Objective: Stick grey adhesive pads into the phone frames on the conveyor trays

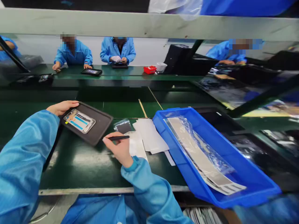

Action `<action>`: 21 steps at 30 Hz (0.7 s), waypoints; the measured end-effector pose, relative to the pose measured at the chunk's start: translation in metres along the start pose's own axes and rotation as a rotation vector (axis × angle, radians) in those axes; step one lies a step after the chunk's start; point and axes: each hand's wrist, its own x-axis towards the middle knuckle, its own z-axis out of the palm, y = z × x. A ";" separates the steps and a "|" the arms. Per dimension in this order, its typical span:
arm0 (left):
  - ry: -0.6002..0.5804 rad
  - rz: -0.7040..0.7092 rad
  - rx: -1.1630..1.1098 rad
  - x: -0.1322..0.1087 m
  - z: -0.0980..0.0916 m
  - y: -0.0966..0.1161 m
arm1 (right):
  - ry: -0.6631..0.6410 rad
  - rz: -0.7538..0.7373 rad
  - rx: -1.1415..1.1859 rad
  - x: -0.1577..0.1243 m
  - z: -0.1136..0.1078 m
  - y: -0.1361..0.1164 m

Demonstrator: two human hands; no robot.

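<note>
My left hand (61, 107) grips the far left edge of a black tray (99, 119), which is tilted above the bench. On the tray lies an opened phone housing (79, 121) with blue strips and a small yellow-green tab. My right hand (120, 151) is closed around a thin black pen-like tool (119, 137), beside the tray's near right corner; its exact kind cannot be made out. Just beyond that hand lies a small clear bag (123, 126) with something dark in it. White sheets (151, 137) are spread to its right.
A blue bin (252, 186) at the right holds long pale strips (210, 165) and clear plastic wrapping. The green bench (93, 174) has a pale front edge. Several people in blue work at a far bench, where a red box (149, 70) stands. A beam crosses above.
</note>
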 end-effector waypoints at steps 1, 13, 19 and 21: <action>-0.083 -0.013 -0.069 0.001 0.005 -0.006 | 0.014 -0.017 0.002 0.002 -0.006 -0.008; -0.180 0.337 0.063 -0.007 0.118 0.048 | 0.286 -0.008 0.012 0.058 -0.098 0.037; 0.081 0.432 0.183 -0.019 0.177 0.083 | 0.265 -0.001 -0.010 0.063 -0.093 0.061; 0.098 0.447 0.198 -0.021 0.194 0.085 | 0.258 -0.004 -0.026 0.061 -0.089 0.065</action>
